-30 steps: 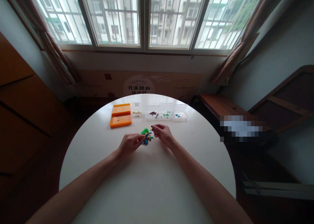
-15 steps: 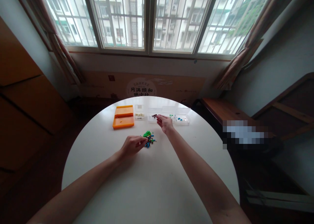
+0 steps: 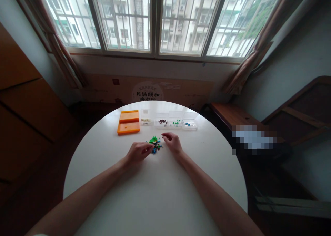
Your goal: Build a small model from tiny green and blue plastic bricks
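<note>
A pile of small plastic building bricks (image 3: 154, 143) in green, blue, dark brown and yellow lies on the white round table (image 3: 144, 191). At its left edge is my left hand (image 3: 138, 151), fingers and thumb pinched together at the bricks; what they grip is hidden. My right hand (image 3: 172, 143) hovers just right of the pile, its fingers curved and slightly apart with nothing visible between them. Beyond it are open clear boxes: pale pieces in the left box (image 3: 145, 124), dark brown and green pieces in the middle boxes (image 3: 168, 126), blue pieces in the right box (image 3: 190, 128).
An orange plastic tray (image 3: 128, 128) stands at the back left of the table. Behind the table, a printed cardboard panel (image 3: 103, 88) leans below the window. To the right is a brown wooden bench (image 3: 224, 112) with a blurred-out item on it.
My right hand has drawn back from the box of brown pieces toward the pile, and its fingers have loosened. My left hand has stayed at the bricks.
</note>
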Tool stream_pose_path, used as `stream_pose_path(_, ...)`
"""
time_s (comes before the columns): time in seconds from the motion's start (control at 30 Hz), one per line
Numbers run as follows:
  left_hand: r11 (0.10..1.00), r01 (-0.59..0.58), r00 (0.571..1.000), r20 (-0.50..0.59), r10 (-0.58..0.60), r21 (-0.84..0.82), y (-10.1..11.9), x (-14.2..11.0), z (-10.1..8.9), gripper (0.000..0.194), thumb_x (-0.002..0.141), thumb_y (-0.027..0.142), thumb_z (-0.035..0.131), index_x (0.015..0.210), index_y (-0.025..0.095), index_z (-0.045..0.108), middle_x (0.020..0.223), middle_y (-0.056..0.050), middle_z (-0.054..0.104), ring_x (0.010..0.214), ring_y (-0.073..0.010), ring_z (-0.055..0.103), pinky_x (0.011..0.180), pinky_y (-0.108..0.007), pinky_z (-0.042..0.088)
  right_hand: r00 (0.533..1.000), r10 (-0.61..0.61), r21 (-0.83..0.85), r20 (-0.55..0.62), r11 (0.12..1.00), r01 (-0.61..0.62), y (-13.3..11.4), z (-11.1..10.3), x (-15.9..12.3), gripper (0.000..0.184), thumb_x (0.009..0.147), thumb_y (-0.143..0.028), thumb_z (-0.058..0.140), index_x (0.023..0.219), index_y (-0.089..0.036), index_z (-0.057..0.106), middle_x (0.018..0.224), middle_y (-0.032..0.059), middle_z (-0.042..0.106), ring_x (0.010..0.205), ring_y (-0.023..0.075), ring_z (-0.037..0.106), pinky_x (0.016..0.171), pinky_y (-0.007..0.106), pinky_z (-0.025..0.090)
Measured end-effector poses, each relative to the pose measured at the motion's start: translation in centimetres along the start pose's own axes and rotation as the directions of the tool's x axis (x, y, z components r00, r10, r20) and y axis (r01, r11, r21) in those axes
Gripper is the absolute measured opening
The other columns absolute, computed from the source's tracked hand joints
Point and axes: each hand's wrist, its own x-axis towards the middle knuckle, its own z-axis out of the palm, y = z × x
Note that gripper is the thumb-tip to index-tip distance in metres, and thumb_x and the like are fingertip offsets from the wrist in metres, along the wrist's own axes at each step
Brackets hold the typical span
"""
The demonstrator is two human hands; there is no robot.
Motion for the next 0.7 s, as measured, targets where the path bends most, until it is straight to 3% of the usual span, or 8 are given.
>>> stream_pose_path(0.13, 1.0, 0.002, 1.0, -0.004, -0.002, 0.004, -0.1, 0.0, 0.0, 0.022, 0.086, 0.028, 0.053, 0.085, 0.014, 0.07, 0.062, -0.002, 0.065, 0.046, -0.0056, 0.05, 0.048, -0.014, 0.038, 0.981, -0.187, -0.259, 0.058, 0.946, 0.195, 0.3, 0.5, -1.1, 0.022, 0.076, -0.013, 0.051, 0.089, -0.015, 0.069, 0.086, 0.0071, 0.064, 0.069, 0.013, 0.057, 0.063, 0.024, 0.047)
stream_pose_path(0.27, 1.0, -0.007, 1.0, -0.011, 0.007, 0.01, -0.3, 0.0, 0.1, 0.022, 0.086, 0.028, 0.054, 0.083, 0.014, 0.07, 0.058, -0.001, 0.063, 0.045, -0.0055, 0.049, 0.048, -0.015, 0.037, 0.963, -0.245, -0.408, 0.107, 0.873, 0.268, 0.1, 0.6, -1.7, 0.026, 0.077, -0.009, 0.052, 0.095, -0.015, 0.069, 0.09, 0.009, 0.063, 0.087, 0.018, 0.057, 0.08, 0.03, 0.047)
stream_pose_path(0.53, 1.0, -0.004, 1.0, -0.004, 0.004, -0.008, -0.2, -0.1, 0.0, 0.022, 0.086, 0.029, 0.053, 0.086, 0.014, 0.07, 0.06, -0.001, 0.064, 0.047, -0.006, 0.05, 0.049, -0.015, 0.038, 0.957, -0.247, -0.49, 0.154, 0.822, 0.291, 0.0, 0.6, -1.8, 0.027, 0.081, -0.012, 0.052, 0.104, -0.015, 0.066, 0.092, 0.0096, 0.061, 0.091, 0.0191, 0.054, 0.085, 0.03, 0.044)
stream_pose_path(0.7, 1.0, -0.006, 1.0, 0.002, 0.006, 0.001, -0.1, 0.0, 0.1, 0.024, 0.086, 0.03, 0.053, 0.086, 0.014, 0.07, 0.06, -0.001, 0.064, 0.046, -0.0059, 0.05, 0.049, -0.015, 0.038, 0.946, -0.27, -0.524, 0.182, 0.787, 0.325, -0.2, 0.6, -2.0, 0.018, 0.083, -0.015, 0.053, 0.092, -0.017, 0.069, 0.09, 0.0085, 0.058, 0.09, 0.0188, 0.051, 0.085, 0.03, 0.043)
